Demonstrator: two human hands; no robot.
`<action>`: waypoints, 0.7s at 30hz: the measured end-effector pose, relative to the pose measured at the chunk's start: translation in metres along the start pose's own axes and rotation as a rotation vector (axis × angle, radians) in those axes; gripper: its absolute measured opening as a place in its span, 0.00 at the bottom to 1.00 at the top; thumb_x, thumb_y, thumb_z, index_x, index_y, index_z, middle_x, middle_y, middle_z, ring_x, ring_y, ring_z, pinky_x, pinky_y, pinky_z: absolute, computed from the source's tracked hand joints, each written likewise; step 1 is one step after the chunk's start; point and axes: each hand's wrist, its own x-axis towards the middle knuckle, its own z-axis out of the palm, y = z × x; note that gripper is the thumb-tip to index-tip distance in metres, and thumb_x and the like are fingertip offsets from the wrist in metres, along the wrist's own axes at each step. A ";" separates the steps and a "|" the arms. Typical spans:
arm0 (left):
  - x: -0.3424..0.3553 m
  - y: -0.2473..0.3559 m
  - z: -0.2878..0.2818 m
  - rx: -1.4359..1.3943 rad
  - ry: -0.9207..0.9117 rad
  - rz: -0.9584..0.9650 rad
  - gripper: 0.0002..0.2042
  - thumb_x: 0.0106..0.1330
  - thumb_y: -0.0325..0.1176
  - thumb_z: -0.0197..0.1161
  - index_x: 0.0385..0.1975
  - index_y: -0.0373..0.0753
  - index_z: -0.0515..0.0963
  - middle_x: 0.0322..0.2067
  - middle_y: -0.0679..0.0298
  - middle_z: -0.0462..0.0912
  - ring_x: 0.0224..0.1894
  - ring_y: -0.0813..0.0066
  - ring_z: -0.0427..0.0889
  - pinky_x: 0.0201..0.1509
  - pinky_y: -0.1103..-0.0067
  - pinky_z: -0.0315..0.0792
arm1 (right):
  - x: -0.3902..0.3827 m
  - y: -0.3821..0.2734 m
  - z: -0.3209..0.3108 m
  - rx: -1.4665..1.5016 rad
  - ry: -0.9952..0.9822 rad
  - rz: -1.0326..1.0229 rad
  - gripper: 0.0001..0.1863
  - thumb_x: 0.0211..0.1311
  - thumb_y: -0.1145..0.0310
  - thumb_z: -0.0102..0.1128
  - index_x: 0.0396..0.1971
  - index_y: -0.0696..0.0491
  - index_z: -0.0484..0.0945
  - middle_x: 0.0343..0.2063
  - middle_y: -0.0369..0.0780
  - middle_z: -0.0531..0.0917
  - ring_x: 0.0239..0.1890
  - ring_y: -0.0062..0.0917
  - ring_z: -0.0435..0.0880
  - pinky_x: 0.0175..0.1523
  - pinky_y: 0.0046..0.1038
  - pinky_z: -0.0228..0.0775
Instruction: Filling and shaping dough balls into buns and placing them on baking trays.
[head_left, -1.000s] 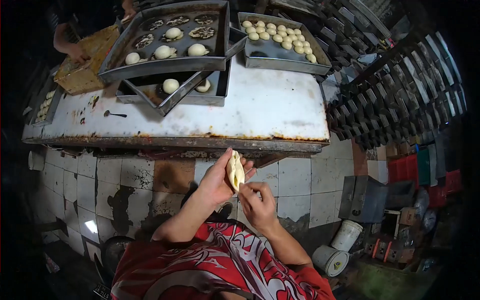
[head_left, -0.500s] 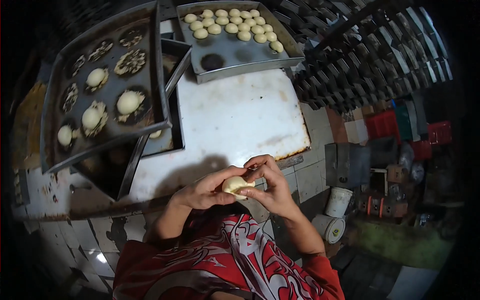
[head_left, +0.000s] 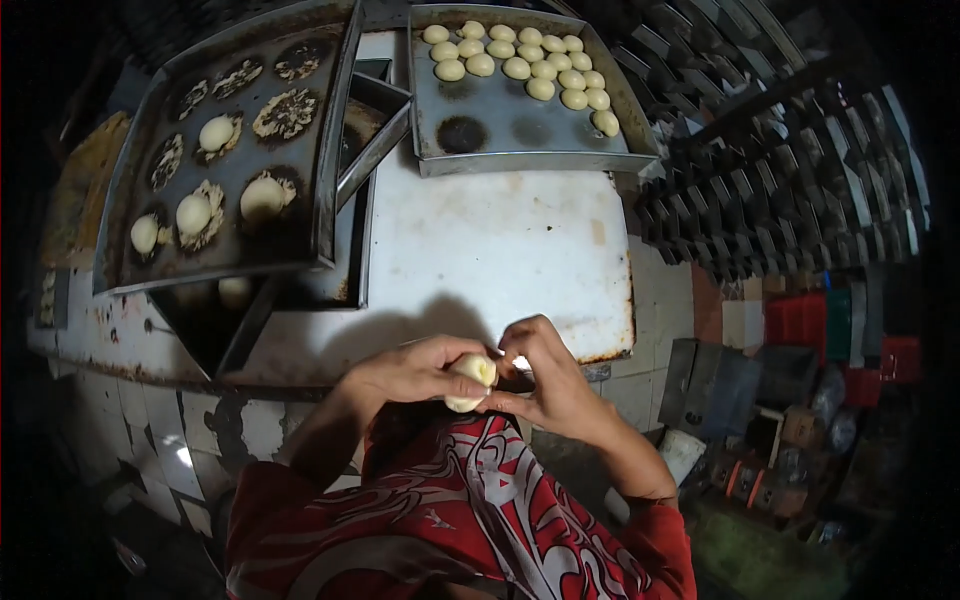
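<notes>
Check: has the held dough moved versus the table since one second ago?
Yes, toward the table: the dough then showed short of the front edge; now it appears roughly in line with it.

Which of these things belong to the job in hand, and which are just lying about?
Seemingly in use:
dough piece, in the left hand, right hand beside it
dough balls
right tray and left tray, bearing them

Seemingly lying about:
red crate
white bucket
grey metal box
</notes>
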 end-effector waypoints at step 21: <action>0.066 -0.065 0.048 1.047 0.816 0.841 0.28 0.57 0.29 0.64 0.56 0.33 0.60 0.42 0.53 0.76 0.42 0.58 0.78 0.47 0.67 0.74 | -0.010 0.064 -0.028 0.145 -0.232 -0.009 0.27 0.47 0.68 0.66 0.50 0.54 0.70 0.34 0.44 0.72 0.38 0.36 0.72 0.42 0.32 0.66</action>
